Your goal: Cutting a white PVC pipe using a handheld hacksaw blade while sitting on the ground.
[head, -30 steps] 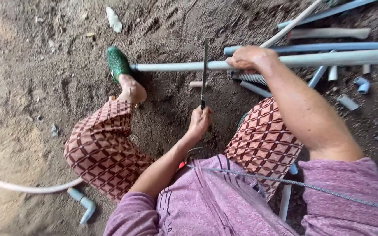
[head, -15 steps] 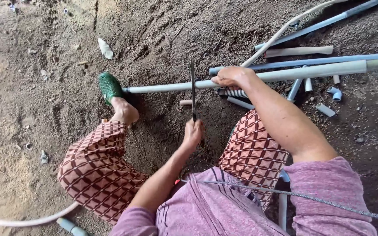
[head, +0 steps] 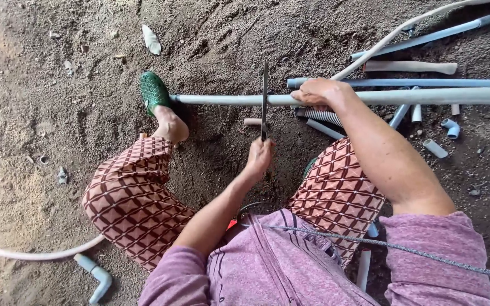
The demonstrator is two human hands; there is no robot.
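Two hands at work on one pipe (head: 228, 100), a long grey one lying crosswise on the dirt floor (head: 41, 113). Left hand (head: 259, 156): fingers wrapped tight round the handle of a saw (head: 265, 96), blade upright and crossing the pipe near its middle. Right hand (head: 320, 93): fingers curled down over the pipe just beside the blade, pressing it to the ground. Green shoe (head: 153, 90) sits on the pipe's far left end as a second clamp. Judged step: cutting through the pipe, cut under way; depth of kerf too small to tell. Next stroke would call for a straight draw of the blade, square to the pipe, with hand and foot holding firm. Offcuts (head: 435, 148) and fittings (head: 452, 128) lie near, right.
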